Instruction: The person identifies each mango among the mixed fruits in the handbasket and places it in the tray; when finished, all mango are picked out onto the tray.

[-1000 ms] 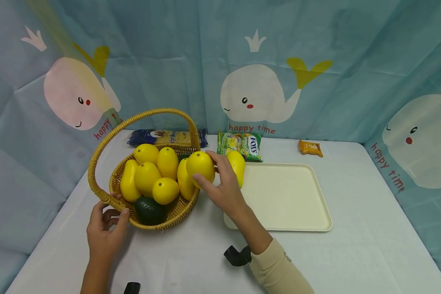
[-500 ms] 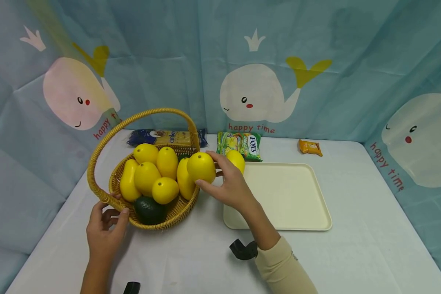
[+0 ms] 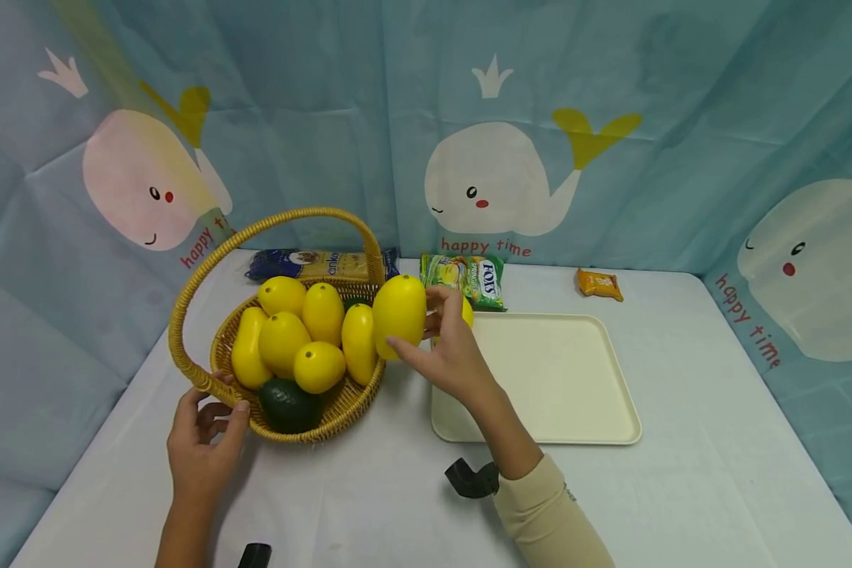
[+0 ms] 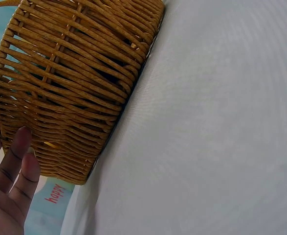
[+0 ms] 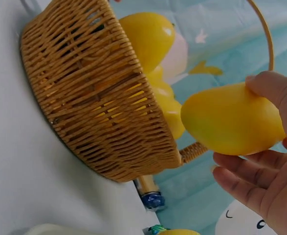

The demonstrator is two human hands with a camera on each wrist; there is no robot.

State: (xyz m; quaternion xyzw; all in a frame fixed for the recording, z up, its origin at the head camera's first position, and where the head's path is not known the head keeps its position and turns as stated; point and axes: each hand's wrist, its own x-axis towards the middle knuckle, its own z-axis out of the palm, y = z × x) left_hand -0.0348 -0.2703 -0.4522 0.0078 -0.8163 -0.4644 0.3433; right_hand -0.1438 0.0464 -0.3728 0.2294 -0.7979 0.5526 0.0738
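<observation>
A wicker basket (image 3: 351,410) with a tall arched handle stands on the left of the table, filled with several yellow mangoes (image 3: 284,345) and a dark green avocado (image 3: 291,406). My left hand (image 3: 204,446) grips its rim beside the handle's foot, thumb in front. Just past the basket's right rim, my right hand (image 3: 454,351) holds another mango (image 3: 399,315) between thumb and fingers, raised above the table. In the right wrist view this held mango (image 5: 231,120) lies apart from the basket wall. One more mango (image 3: 468,312) shows behind my right hand, mostly hidden.
A cream tray (image 3: 554,379) lies right of the basket. Along the back are a blue-and-yellow pasta packet (image 3: 326,265), a green FOX'S bag (image 3: 483,276) and a small orange wrapped snack (image 3: 599,285). A whale-print curtain (image 3: 341,142) closes off the back.
The mango in my right hand has moved slightly up and right, tipping from end-on to upright and away from the mango at the basket's rim. My left hand stays put.
</observation>
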